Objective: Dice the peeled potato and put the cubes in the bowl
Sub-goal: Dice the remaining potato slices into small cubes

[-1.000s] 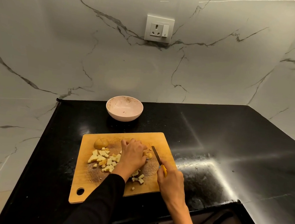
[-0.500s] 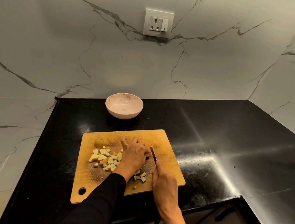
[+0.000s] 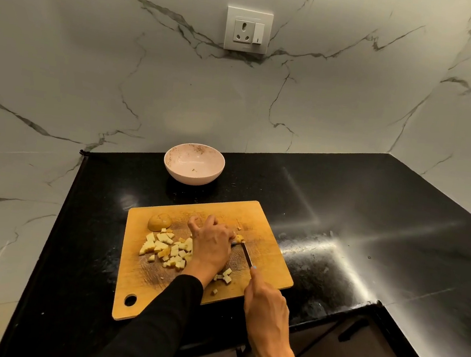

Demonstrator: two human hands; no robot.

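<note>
On the wooden cutting board (image 3: 266, 258) my left hand (image 3: 211, 241) holds down a small potato piece (image 3: 239, 239) with curled fingers. My right hand (image 3: 265, 302) grips a knife (image 3: 246, 254), forefinger along its back, and the blade lies against that piece. A pile of pale potato cubes (image 3: 167, 248) sits left of my left hand. A few more cubes (image 3: 224, 277) lie near my left wrist. A rounded potato end (image 3: 160, 222) rests at the board's back left. The pink bowl (image 3: 193, 167) stands behind the board with only a few specks inside.
The board lies on a black counter (image 3: 368, 237) in a corner of marble walls. A wall socket (image 3: 248, 30) is above the bowl. The counter's front edge steps back at the right, over a dark cabinet (image 3: 355, 356).
The knife blade has come down and in from the right to meet the potato piece under my left fingers. The view has tilted down a little.
</note>
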